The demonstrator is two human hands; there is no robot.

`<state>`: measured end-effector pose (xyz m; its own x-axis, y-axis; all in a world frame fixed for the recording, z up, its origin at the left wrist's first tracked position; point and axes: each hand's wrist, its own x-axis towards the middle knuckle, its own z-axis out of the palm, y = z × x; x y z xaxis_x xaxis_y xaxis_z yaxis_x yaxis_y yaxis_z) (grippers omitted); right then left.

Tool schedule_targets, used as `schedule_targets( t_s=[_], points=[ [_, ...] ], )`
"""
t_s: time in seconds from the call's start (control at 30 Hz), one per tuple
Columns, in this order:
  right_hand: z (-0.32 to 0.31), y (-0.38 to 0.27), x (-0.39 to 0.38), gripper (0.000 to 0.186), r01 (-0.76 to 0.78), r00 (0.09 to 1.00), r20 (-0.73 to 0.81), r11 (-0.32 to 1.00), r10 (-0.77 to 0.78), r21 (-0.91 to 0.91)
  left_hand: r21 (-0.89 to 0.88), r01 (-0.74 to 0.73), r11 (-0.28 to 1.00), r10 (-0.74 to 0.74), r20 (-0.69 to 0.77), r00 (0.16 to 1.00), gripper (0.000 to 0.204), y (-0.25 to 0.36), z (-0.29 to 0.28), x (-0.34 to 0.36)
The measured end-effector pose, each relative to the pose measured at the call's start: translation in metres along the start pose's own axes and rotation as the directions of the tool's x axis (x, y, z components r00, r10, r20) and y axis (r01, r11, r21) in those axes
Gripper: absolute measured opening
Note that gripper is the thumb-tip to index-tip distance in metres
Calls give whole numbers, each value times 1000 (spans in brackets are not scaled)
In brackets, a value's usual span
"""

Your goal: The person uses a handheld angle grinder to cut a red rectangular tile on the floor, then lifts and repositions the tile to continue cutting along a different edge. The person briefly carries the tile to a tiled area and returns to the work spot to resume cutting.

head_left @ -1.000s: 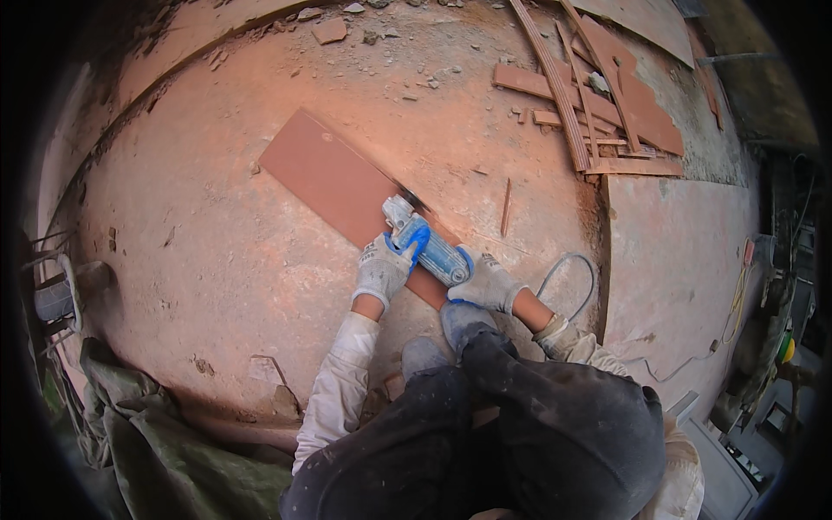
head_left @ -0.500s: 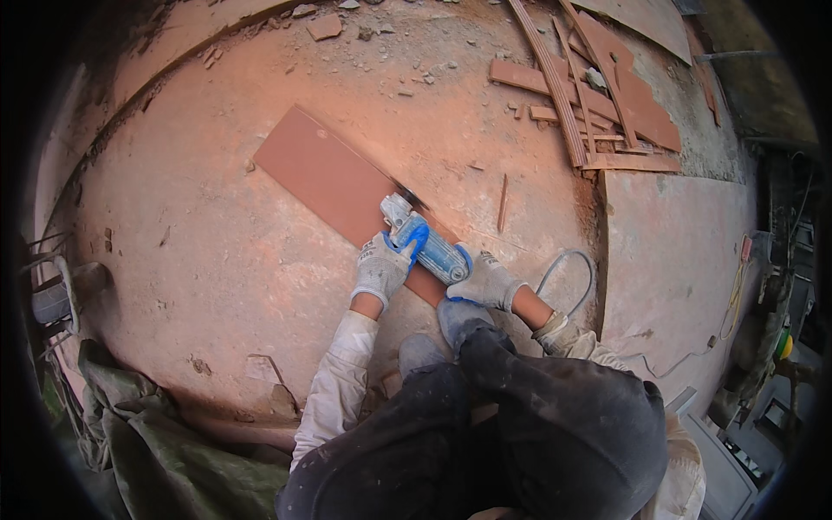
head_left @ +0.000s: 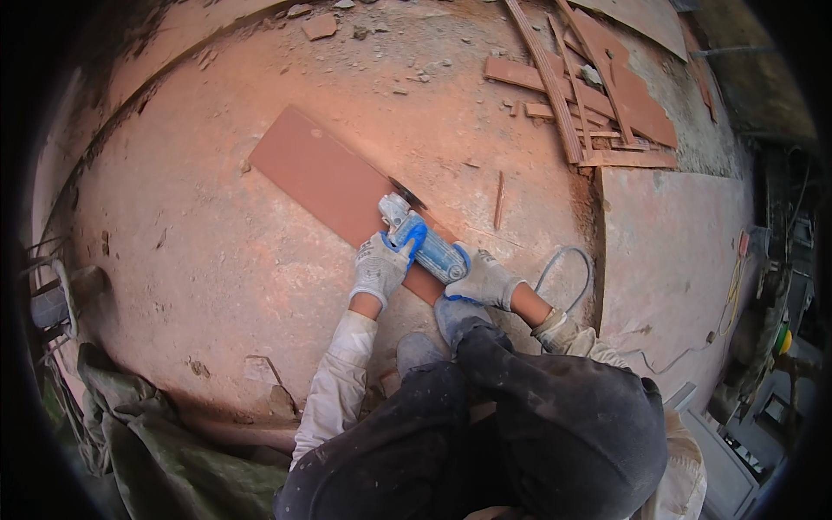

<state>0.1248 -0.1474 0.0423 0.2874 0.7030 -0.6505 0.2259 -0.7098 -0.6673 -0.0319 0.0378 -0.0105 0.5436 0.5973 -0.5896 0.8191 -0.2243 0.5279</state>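
A blue angle grinder [head_left: 443, 256] lies slantwise over a long reddish-brown tile [head_left: 312, 178] on the dusty floor. Its dark cutting disc [head_left: 407, 194] stands at the tile's far right edge. My left hand [head_left: 381, 263], in a grey and blue work glove, is closed around the front of the grinder near its metal head. Gloved the same way, my right hand [head_left: 485, 282] grips the rear end of the grinder's body; part of its fingers is hidden. My shoe [head_left: 459, 317] is by the near end of the tile.
Broken tiles and cut strips [head_left: 598, 104] are piled at the far right. A thin strip [head_left: 499, 201] lies right of the grinder. A grey cable [head_left: 589, 260] loops beside my right arm. Rubble [head_left: 320, 27] is scattered at the back; a green tarp [head_left: 165, 442] lies front left.
The view has shifted very slightly. Both hands keep their hold on the grinder, and the disc stays at about the same place on the tile's edge.
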Motion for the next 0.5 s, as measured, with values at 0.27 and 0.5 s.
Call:
schedule_targets(
  t_s=[0.27, 0.5],
  points=[
    [2, 2, 1, 62, 11, 1000, 10, 1000, -11, 10, -4, -12, 1000, 12, -7, 1000, 78, -6, 5, 1],
    [4, 8, 0, 61, 56, 998, -11, 998, -56, 4, 119, -189, 975, 190, -1, 982, 73, -25, 18, 11]
  ],
)
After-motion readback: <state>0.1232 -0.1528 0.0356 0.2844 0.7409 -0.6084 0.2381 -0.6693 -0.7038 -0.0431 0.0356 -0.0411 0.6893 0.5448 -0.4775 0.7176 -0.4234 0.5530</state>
